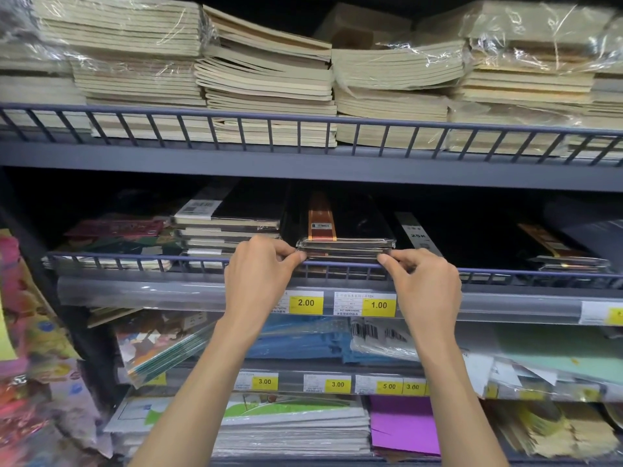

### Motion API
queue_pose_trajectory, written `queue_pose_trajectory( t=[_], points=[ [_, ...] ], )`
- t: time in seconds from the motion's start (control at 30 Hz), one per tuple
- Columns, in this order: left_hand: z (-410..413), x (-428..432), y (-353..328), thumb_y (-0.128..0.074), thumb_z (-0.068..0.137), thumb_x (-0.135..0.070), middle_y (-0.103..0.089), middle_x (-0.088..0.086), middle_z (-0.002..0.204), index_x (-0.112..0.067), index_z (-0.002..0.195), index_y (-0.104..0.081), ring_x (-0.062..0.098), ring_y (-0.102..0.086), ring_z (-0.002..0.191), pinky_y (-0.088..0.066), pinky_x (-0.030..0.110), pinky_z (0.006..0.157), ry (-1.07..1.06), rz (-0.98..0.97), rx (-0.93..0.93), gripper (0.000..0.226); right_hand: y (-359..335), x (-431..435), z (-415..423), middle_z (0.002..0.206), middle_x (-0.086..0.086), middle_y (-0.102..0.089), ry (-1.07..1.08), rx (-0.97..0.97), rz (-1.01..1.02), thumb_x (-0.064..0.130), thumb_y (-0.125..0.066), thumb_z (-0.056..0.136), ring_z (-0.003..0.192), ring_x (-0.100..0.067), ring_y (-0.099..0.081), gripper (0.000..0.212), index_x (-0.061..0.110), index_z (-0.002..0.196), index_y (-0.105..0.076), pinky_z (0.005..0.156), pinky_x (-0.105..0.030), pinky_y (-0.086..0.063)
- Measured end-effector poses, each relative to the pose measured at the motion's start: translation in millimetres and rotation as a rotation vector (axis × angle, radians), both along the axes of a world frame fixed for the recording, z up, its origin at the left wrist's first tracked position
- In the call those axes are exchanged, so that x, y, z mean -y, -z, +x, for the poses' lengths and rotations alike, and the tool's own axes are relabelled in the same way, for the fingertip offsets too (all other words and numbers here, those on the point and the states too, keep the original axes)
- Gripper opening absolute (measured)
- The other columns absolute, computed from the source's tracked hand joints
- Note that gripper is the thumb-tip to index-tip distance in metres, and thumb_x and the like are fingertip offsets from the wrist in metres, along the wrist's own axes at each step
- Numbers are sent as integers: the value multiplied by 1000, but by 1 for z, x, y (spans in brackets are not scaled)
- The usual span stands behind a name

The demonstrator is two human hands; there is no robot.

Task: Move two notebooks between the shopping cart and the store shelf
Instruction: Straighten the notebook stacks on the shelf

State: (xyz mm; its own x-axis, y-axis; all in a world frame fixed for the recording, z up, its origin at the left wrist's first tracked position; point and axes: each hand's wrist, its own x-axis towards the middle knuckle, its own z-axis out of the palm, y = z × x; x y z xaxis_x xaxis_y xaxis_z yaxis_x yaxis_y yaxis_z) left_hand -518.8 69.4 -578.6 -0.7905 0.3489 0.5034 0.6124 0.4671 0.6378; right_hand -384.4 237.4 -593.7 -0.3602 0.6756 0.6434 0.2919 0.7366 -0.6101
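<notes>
A small stack of black notebooks (347, 246) in clear wrap, the top one with an orange band, lies on the middle shelf just behind the blue wire rail (135, 261). My left hand (259, 278) pinches the stack's near left corner with thumb and forefinger. My right hand (424, 284) pinches its near right corner the same way. Both forearms reach up from the bottom of the view. The shopping cart is out of sight.
More black notebooks (232, 224) are stacked to the left and others (559, 254) to the right on the same shelf. Cream exercise books (266, 79) fill the shelf above. Yellow price tags (379, 305) line the shelf edge; coloured paper pads lie below.
</notes>
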Motion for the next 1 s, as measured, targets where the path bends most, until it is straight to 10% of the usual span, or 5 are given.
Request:
queue_pose_trajectory(
  t=[1.0],
  points=[
    [11, -2, -6, -69, 91, -40, -46, -16, 51, -23, 90, -79, 5, -46, 51, -32, 18, 49, 15, 9, -202, 20, -6, 6, -4, 77, 7, -66, 42, -90, -13, 39, -71, 89, 72, -14, -64, 26, 16, 100, -78, 64, -38, -57]
  ],
)
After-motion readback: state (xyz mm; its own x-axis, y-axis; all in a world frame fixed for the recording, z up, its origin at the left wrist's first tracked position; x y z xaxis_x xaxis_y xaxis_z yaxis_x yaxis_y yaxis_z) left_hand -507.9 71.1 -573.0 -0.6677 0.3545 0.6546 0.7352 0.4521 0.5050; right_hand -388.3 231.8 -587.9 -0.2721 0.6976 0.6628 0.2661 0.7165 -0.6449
